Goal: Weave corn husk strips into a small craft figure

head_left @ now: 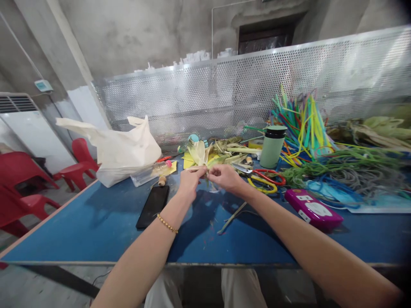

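Note:
Pale yellow-green leaves that look like dried corn husk (199, 153) fan upward in a flower-like shape above my fingertips. My left hand (190, 179) is closed in a pinch at the base of this husk piece. Close beside it, my right hand (227, 177) pinches at the same base, fingers bent together. A thin stem-like bit shows below the fingers. Just right of my right hand lie red-handled scissors (272, 174), with a yellow looped handle (265, 186) under them. A thin stalk (231, 219) rests on the blue table (205, 246) below my right wrist.
A black phone (153, 207) and white plastic bag (123, 152) lie left. On the right are a green tumbler (272, 149), a purple case (313, 209), green cords (346, 167) and colourful strips (310, 124). A perforated metal panel (192, 94) stands behind.

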Available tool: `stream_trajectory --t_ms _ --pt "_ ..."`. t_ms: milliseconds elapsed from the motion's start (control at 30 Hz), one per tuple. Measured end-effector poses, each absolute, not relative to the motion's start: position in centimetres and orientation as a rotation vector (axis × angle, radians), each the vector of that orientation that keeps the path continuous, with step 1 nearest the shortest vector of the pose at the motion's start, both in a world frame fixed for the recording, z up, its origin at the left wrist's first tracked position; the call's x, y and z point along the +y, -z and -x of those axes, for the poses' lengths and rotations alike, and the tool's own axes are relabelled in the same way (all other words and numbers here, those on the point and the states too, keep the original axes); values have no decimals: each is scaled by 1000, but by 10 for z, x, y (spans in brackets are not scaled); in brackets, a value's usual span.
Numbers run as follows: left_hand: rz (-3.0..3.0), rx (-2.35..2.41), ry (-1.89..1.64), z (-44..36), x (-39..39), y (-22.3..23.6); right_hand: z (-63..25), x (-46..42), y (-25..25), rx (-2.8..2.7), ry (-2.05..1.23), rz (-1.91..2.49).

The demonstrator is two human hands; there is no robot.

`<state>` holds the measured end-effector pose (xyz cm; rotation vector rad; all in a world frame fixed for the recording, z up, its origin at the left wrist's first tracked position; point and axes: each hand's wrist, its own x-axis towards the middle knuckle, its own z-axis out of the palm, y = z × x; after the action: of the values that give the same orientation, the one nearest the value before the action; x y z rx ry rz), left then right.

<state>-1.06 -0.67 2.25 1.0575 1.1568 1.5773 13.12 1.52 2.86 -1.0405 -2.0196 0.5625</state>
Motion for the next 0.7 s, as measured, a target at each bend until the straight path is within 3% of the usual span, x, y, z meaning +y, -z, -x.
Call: stream_trajectory --t_ms 100,200,367,567,700 --pt "-1119 1150 -1550 15 -6 -24 -139 15 -37 -1798 -1154 963" --pt "-1168 1156 -1562 16 -6 -24 -143 13 -40 -1568 -1472 922" --pt "-1136 1224 -1619 11 -7 -26 -140 12 -35 -1526 -1618 869" --pt "-1160 1237 -1663 4 -10 -26 -132 10 -30 -1490 -1459 982" --pt "-1151 1203 -1651 5 -10 -26 -133 9 -30 -1442 -1559 940"
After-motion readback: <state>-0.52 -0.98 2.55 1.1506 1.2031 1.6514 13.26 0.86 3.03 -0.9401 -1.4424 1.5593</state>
